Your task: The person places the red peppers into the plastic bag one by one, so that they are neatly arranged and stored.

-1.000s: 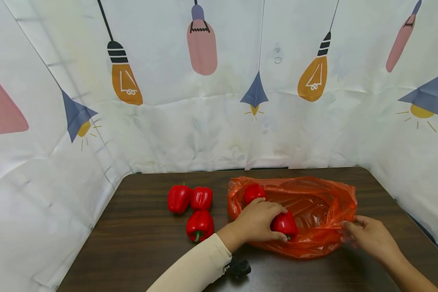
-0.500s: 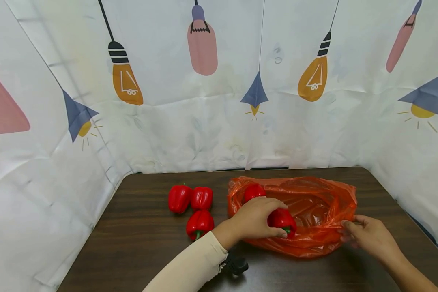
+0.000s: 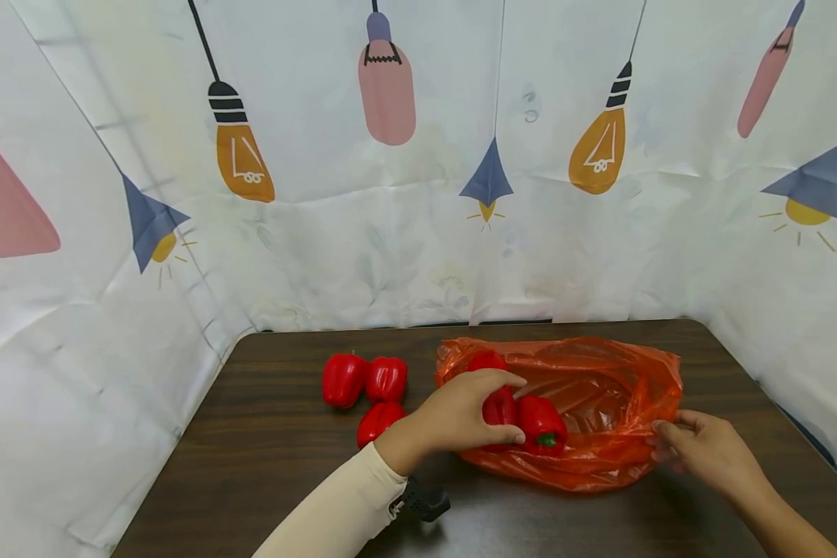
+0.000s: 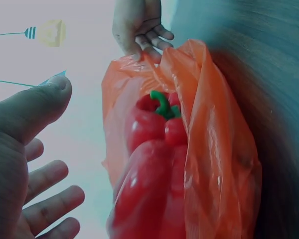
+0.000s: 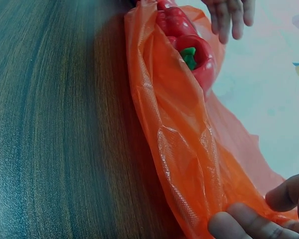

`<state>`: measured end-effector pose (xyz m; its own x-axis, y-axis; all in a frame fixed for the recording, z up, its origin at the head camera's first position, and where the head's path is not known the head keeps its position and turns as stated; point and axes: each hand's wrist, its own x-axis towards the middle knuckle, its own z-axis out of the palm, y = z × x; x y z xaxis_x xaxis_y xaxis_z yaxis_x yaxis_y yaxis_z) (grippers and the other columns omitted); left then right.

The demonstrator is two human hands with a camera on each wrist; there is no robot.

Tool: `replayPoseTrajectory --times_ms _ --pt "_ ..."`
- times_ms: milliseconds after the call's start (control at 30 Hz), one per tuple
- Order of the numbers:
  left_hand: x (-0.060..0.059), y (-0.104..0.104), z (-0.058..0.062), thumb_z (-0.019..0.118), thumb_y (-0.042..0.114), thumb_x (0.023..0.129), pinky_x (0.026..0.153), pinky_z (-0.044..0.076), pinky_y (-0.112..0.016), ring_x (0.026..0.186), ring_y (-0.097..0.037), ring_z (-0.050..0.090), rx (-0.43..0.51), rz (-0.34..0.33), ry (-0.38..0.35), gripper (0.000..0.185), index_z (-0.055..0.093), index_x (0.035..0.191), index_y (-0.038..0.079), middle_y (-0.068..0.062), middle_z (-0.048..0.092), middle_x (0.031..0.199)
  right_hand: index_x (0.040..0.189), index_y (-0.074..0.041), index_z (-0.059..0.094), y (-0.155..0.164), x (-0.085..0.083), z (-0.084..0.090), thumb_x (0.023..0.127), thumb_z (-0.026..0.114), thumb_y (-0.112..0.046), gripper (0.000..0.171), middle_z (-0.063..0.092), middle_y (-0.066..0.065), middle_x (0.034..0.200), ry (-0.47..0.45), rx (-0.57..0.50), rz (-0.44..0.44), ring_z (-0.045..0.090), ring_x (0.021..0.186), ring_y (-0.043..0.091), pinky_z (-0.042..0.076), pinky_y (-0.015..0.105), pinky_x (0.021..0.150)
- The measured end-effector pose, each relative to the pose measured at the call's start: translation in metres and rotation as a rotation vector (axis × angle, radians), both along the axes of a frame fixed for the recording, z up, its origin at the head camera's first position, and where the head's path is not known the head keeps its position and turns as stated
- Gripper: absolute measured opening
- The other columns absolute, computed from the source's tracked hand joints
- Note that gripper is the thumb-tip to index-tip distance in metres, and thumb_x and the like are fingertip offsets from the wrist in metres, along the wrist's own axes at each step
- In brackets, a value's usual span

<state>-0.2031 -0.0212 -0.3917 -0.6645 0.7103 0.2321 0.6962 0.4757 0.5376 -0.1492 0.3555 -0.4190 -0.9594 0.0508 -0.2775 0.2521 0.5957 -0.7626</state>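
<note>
Peppers (image 3: 523,415) (red) lie in orange bag (image 3: 600,403), left hand (image 3: 460,415) over them.

Staged recording booth, not a real room: my dark wood tabletop (image 3: 265,465) boxed in by lightbulb-print cloth backdrop (image 3: 418,194) on three edges.

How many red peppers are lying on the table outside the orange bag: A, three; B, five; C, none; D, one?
A: three red peppers lie clustered on the table, left of the orange bag, beyond the left hand.
</note>
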Motion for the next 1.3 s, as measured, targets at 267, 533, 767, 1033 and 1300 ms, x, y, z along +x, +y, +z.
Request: replayPoseTrajectory --times_ms 267,533,767,1033,1300 --pt "0.001 -0.021 0.004 0.081 0.045 0.087 0.095 0.053 -0.03 0.124 -0.018 0.057 0.013 0.055 -0.072 0.066 0.056 0.144 0.025 0.01 0.058 0.14 0.137 0.02 0.045 0.001 0.0 -0.001 0.11 0.048 -0.035 0.061 0.076 0.012 0.099 -0.003 -0.01 0.003 0.073 0.083 0.021 0.059 0.036 0.067" --pt "0.002 -0.047 0.009 0.083 0.043 0.085 0.108 0.046 -0.042 0.133 -0.015 0.052 0.051 0.112 -0.107 0.069 0.056 0.145 0.02 0.009 0.057 0.141 0.139 0.02 0.043 0.0 0.0 0.0 0.109 0.049 -0.035 0.063 0.076 0.012 0.099 -0.013 -0.013 0.002 0.074 0.084 0.021 0.06 0.036 0.068" --pt "0.003 -0.069 0.006 0.085 0.037 0.086 0.109 0.044 -0.042 0.134 -0.009 0.05 0.155 0.128 -0.092 0.062 0.059 0.141 0.023 0.013 0.057 0.141 0.137 0.018 0.048 0.001 0.0 0.0 0.109 0.049 -0.036 0.06 0.076 0.011 0.098 -0.012 -0.008 -0.001 0.073 0.083 0.02 0.06 0.035 0.067" --pt "0.006 -0.102 0.004 0.086 0.032 0.085 0.106 0.048 -0.044 0.131 -0.012 0.054 0.205 0.173 -0.042 0.063 0.061 0.14 0.017 0.011 0.059 0.139 0.134 0.016 0.052 0.002 0.001 0.0 0.108 0.051 -0.035 0.057 0.077 0.011 0.098 -0.013 -0.003 -0.003 0.073 0.083 0.021 0.059 0.035 0.067" --pt "0.007 -0.134 -0.006 0.086 0.036 0.084 0.1 0.051 -0.053 0.129 -0.019 0.056 0.246 0.313 -0.071 0.062 0.061 0.139 0.019 0.01 0.06 0.138 0.137 0.017 0.048 0.002 0.001 0.0 0.107 0.051 -0.038 0.062 0.077 0.012 0.098 -0.016 -0.006 -0.005 0.073 0.082 0.022 0.059 0.036 0.066"
